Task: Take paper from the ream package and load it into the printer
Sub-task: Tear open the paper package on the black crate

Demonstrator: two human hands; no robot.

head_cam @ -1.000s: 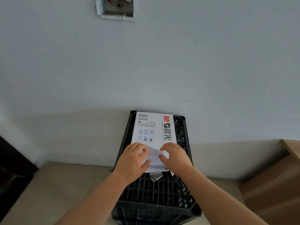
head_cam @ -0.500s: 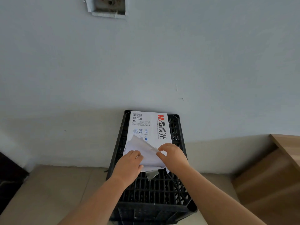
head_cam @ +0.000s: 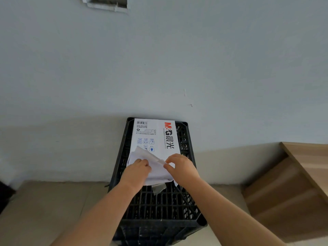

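ream package (head_cam: 156, 135) on black crate (head_cam: 159, 206), L hand (head_cam: 136, 172) & R hand (head_cam: 182, 166) gripping torn wrapper flap (head_cam: 150, 158)

A black lattice crate (head_cam: 159, 206) stands upturned on the beige floor (head_cam: 53, 210), its far end against the wall (head_cam: 159, 59). On the crate's slatted top lies the white ream package (head_cam: 156, 135) — at the end nearest the wall, its torn wrapper flap (head_cam: 159, 188) hanging over the slats toward the crate's middle.
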